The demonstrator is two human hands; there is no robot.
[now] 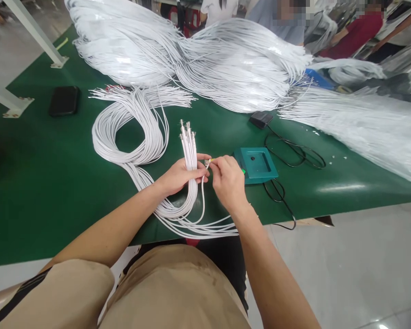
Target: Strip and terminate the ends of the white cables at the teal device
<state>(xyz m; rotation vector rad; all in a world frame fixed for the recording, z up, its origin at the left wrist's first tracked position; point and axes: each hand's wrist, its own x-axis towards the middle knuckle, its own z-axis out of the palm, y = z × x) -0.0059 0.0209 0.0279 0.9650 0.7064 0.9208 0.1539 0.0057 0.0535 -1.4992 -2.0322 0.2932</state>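
My left hand (178, 177) is closed around an upright bundle of white cables (191, 153), whose bare silvery ends stick up above the fingers. One single white cable (203, 201) stands apart from the bundle, its tip between my two hands. At that tip my right hand (230, 183) pinches with thumb and forefinger. A small metallic piece (207, 162) and a speck of yellow show there, too small to make out. The cables loop down below my hands and run left into a round coil (99, 132) on the green table (30, 196).
A teal device (273, 168) with a shallow recess sits right of my right hand, its black cord (289, 208) hanging over the edge. Large white cable bundles (239, 64) cover the back. A black box (64, 100) lies left. Other people (359, 34) are behind the table.
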